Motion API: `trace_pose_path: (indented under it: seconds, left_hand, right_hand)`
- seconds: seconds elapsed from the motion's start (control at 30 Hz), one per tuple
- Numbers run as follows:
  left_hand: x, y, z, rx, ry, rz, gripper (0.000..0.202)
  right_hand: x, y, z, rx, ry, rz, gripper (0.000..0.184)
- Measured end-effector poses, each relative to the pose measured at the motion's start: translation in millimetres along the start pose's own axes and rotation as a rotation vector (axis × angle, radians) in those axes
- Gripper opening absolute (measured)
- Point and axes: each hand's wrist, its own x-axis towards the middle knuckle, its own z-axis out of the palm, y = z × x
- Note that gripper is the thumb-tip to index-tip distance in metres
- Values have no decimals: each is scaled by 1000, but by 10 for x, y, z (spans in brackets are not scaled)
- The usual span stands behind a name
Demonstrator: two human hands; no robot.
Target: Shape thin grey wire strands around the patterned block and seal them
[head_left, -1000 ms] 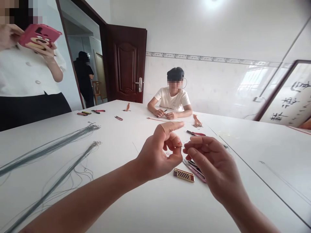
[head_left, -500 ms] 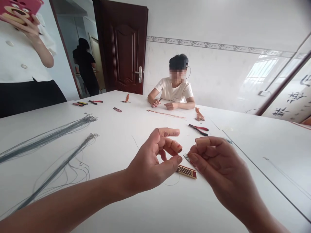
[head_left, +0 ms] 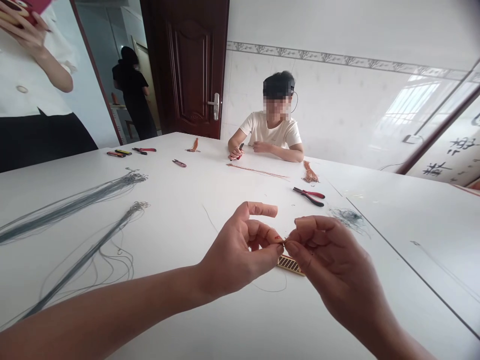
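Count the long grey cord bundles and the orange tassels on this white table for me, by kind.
Long grey cord bundles: 2
Orange tassels: 2
Total: 4

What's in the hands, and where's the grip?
A thin strand, pinched between the fingertips of the left hand and the right hand; which part of it is held is too small to tell.

Honestly can't make out the tiny bit (head_left: pixel 281 240) pinched in the fingers (head_left: pixel 270 234), and the right hand (head_left: pixel 337 260) half covers that striped box (head_left: pixel 289 265).
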Motion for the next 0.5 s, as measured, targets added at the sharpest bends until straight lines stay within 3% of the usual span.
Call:
trace_pose_path:
  seconds: [0.23, 0.5]
  left_hand:
    - [25, -28, 4, -173, 0, -13, 40]
    - [19, -80, 17, -79, -40, -14, 37]
  right_hand:
    - [-8, 27, 9, -16, -21, -35, 22]
    - [-22, 31, 41, -195, 23, -91, 24]
